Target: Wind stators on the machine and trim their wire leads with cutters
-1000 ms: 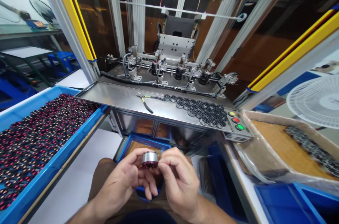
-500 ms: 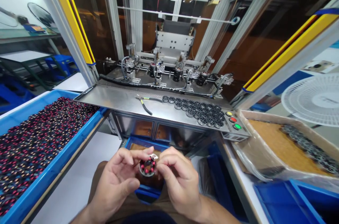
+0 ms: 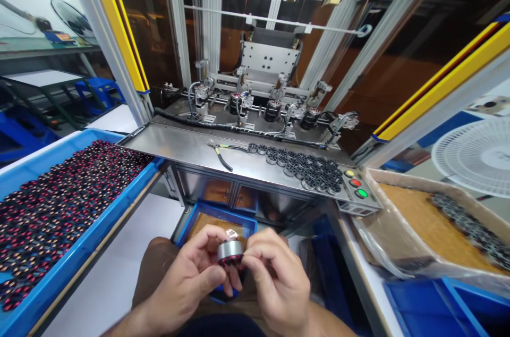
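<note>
My left hand (image 3: pixel 199 268) holds a wound motor stator (image 3: pixel 230 251) by its side, the fingers curled round it. A smooth silver ring faces up, and red windings show along the lower edge. At the stator's right edge, the thumb and fingers of my right hand (image 3: pixel 277 276) are pinched together. What lies in that pinch, if anything, is too small to make out. Just behind the stator is a small shiny piece (image 3: pixel 231 233), which I cannot identify. Below both hands stands a blue bin (image 3: pixel 217 211) with a brown bottom.
Cutting pliers (image 3: pixel 221 154) and several black stator cores (image 3: pixel 297 163) lie on the metal shelf (image 3: pixel 175 144). A blue tray (image 3: pixel 79 241) at left holds many red-wound stators. At right are push buttons (image 3: pixel 355 183) and a lined carton (image 3: pixel 392 196). A winding machine (image 3: pixel 271 55) stands behind.
The stator has been tipped over in my left hand: its red-wound open face showed before, now its silver side does. My right hand stays at its edge. The view has shifted slightly.
</note>
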Action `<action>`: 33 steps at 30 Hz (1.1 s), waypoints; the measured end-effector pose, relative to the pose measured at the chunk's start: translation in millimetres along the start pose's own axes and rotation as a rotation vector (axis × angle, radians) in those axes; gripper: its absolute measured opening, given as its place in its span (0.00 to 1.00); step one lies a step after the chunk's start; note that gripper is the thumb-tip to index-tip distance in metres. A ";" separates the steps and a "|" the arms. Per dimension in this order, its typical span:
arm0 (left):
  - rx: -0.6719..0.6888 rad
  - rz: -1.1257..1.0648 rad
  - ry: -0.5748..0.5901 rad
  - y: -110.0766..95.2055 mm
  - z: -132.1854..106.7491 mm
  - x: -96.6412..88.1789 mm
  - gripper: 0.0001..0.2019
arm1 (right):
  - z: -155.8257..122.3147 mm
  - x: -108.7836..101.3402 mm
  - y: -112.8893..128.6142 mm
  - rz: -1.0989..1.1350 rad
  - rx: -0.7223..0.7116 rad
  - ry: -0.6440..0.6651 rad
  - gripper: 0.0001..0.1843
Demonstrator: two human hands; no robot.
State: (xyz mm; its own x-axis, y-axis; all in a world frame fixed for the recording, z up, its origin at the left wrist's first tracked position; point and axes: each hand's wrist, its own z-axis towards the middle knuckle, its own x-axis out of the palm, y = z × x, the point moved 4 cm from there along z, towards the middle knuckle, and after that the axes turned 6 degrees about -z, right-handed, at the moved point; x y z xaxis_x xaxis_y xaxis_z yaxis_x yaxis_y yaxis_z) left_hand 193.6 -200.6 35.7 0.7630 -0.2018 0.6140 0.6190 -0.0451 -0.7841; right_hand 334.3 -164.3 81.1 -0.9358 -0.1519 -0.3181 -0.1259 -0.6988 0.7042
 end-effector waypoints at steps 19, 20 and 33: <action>0.575 0.695 -0.222 -15.9 -14.2 -7.5 0.32 | -24.1 35.0 -39.7 0.717 0.720 0.045 0.19; 0.561 0.695 -0.230 -15.7 -14.3 -8.4 0.31 | -24.2 35.9 -39.9 0.719 0.729 0.047 0.19; 0.513 0.619 -0.218 -13.9 -15.0 -10.6 0.30 | -26.9 36.3 -40.8 0.714 0.712 0.059 0.17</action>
State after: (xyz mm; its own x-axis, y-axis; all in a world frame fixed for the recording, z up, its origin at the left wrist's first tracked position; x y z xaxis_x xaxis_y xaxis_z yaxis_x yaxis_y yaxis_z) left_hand 174.1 -212.5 38.8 0.9796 0.1526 0.1304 0.0433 0.4736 -0.8797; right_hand 314.3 -160.1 23.7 -0.8536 -0.4192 0.3091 0.2725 0.1463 0.9510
